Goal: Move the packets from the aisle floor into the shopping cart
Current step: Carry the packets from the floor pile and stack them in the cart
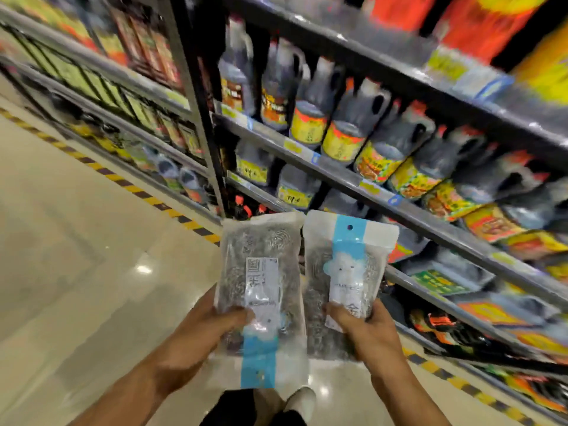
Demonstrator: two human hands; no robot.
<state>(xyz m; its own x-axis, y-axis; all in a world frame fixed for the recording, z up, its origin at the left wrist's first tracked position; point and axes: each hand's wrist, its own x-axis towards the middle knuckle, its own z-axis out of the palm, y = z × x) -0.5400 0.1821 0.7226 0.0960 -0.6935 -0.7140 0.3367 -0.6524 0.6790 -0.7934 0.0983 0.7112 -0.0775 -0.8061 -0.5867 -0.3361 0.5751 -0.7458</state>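
- Left packet [261, 290]: clear pouch of steel scourers, held up in the air over the aisle floor [76, 241], just beside its twin. Long axis running away from the body; blue header strip at the near, lower end, so inverted relative to the other.
- Right packet [344, 281]: same kind, blue header and hang hole at the far, upper end. Long axis likewise pointing away, tipped slightly rightward at the top. Edges near or touching the left packet along the middle; cannot tell which.
- Left hand [212, 330]: curled round the left packet's lower part, thumb across the front label.
- Right hand [365, 327]: gripping the right packet's lower part, thumb on the front.
- Shopping cart: not in view; carrying stage judged under way, deposit not yet done.
- Risks, judged: slick film held low, with most of each pouch above the grip, likely to flop or slide out on a quick turn; drop back to the floor possible; strong blur suggests fast head motion, so brushing the shelves [338, 167] of dark bottles [347, 130] at right conceivable.
- Underfoot: glossy pale tiles, yellow-black hazard strip [129, 187] along the shelf base, a shoe [299, 401] below.
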